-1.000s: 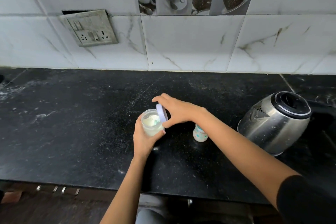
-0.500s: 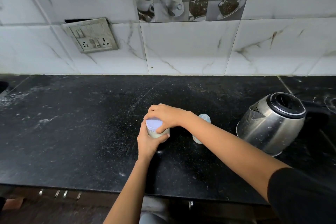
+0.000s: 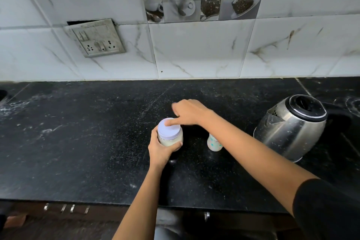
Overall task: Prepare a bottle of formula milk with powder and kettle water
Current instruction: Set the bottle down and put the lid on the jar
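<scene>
Right hand (image 3: 190,113) released lid (image 3: 168,127), fingers loose; left hand (image 3: 159,150) grip clamped round upright powder jar (image 3: 171,140), lid up.

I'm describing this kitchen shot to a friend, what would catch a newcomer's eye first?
First the hands, mid-way along the black counter: the left hand grips a jar of pale powder, and the right hand touches its lilac lid. A steel kettle stands to the right, with a small baby bottle between, partly behind the forearm.
</scene>
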